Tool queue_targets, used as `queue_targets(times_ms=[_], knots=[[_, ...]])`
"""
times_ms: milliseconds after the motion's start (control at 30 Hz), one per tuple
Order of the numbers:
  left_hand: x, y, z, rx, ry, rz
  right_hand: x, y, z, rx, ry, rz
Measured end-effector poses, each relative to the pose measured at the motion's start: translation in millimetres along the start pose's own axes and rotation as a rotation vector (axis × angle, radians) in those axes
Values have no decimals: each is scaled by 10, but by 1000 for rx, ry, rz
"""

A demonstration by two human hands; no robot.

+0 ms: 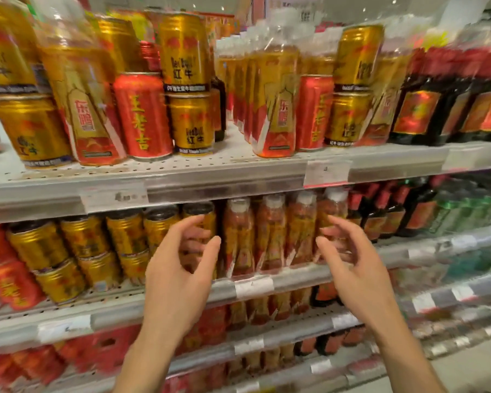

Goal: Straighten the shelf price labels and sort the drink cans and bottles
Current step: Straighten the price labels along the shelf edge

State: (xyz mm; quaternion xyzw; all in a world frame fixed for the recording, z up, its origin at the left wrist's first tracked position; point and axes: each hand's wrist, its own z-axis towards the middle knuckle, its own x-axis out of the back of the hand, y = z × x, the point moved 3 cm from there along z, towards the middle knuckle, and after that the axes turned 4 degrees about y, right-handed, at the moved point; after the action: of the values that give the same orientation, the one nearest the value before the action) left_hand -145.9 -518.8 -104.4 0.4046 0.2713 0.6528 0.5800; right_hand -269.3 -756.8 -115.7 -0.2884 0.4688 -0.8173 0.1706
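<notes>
I am holding both hands up in front of the second shelf (352, 275), flanking the row of orange bottles (270, 234) standing at its front edge. My left hand (179, 268) is curled half open, fingers bent beside the leftmost bottle and just in front of a gold can (201, 219); it is gripping nothing. My right hand (352, 265) is likewise half open, fingers reaching toward the rightmost bottle, and whether the tips are touching the plastic I cannot tell, as the picture is smeared.

I am judging these bottles to be thin plastic, full and moderately heavy, with slick wrap labels; they will dent if squeezed and topple easily, being tall and narrow. I would be taking each around the broad lower body, not the tapered neck. The gold cans are stiff and stubby, stacked two high, so the top one is likely to slide off if I nudge the lower.

Counting this shelf's front row: four orange bottles between my hands, five gold cans showing in the upper layer to the left, and dark bottles (391, 214) to the right, too blurred to count. On the shelf above, two red cans (142, 114) are mixed among gold ones. One price label (254, 286) is sitting below the bottles, another (327, 173) on the rail above.
</notes>
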Motion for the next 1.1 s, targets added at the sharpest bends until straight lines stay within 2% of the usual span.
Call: queue_targets(times_ms=[300,500,700,867,1100], knots=[[-914,696,98,-115,20,105,792,89,898,223,36,-17],[-1246,885,300,-218,-3,308,820,-13,1309,452,-8,-159],[-1278,966,557,-253,98,488,666,-213,1573,663,-66,-329],[-1277,1011,687,-255,88,546,656,-285,1695,684,-77,-358],[-1287,986,766,-212,107,500,674,-345,1798,628,-169,-346]])
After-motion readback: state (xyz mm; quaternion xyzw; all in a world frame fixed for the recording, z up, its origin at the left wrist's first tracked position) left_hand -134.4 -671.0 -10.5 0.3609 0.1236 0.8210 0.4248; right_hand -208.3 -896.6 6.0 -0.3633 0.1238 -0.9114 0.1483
